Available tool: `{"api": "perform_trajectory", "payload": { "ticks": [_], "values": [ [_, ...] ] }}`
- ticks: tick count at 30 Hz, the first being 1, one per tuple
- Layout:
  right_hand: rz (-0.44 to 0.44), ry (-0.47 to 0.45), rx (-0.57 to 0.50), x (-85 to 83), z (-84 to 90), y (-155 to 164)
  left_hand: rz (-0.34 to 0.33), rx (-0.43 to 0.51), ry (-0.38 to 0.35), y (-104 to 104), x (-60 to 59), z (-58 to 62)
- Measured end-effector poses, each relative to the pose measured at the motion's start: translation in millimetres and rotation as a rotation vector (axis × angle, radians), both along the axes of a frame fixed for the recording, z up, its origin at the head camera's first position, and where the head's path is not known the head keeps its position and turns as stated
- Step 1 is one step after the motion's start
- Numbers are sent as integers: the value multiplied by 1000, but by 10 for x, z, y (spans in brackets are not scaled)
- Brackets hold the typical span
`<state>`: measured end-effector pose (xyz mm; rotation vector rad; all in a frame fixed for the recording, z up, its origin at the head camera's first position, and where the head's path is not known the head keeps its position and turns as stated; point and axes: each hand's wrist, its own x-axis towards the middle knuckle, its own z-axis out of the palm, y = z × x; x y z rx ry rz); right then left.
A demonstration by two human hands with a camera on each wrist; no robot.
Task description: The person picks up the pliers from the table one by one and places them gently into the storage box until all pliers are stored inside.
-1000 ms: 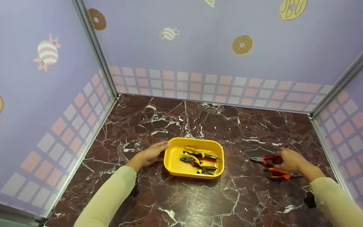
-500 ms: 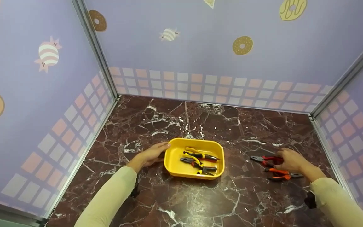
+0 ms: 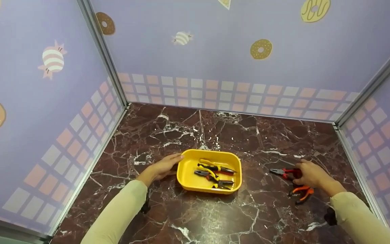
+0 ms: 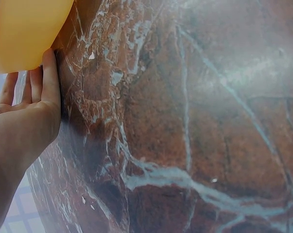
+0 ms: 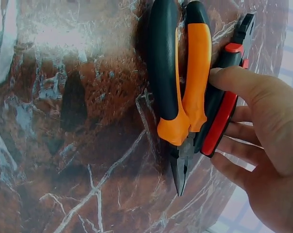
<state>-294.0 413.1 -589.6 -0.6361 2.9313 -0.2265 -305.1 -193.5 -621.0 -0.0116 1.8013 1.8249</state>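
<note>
My left hand (image 3: 164,167) rests its outstretched fingers against the left end of a yellow plastic box (image 3: 185,185); in the left wrist view these fingers (image 4: 50,80) touch the box's lower edge. Several pliers (image 3: 212,173) with yellow-and-black handles lie inside. On the right, my right hand (image 3: 311,174) pinches the handles of red-and-black combination pliers (image 3: 278,171), thumb on one side and fingers on the other, as the right wrist view shows. Close by the thumb lie orange-and-black long-nose pliers (image 5: 197,73), handles spread; in the head view my hand hides their jaws.
Dark red marbled tabletop (image 3: 229,220) lies under everything. Lilac panels (image 3: 222,57) with printed sweets stand at the back and both sides, joined by grey metal posts. White specks are scattered behind the box.
The orange-and-black pliers have turned, their handles swinging toward me and their jaws going under my right hand. My right hand has shifted slightly left. My left hand and the box stay put.
</note>
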Motion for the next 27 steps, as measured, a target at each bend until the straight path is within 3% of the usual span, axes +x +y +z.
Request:
{"api": "perform_trajectory", "payload": {
  "ticks": [6,15,27],
  "values": [
    [-29,-2,12,23,-11,-30,-15,-4,4,-4,1,25],
    [20,45,42,1,-28,-82,8,2,0,3,10,46],
    [11,14,41,-36,67,-137,12,12,-3,0,9,-16]
  ]
}}
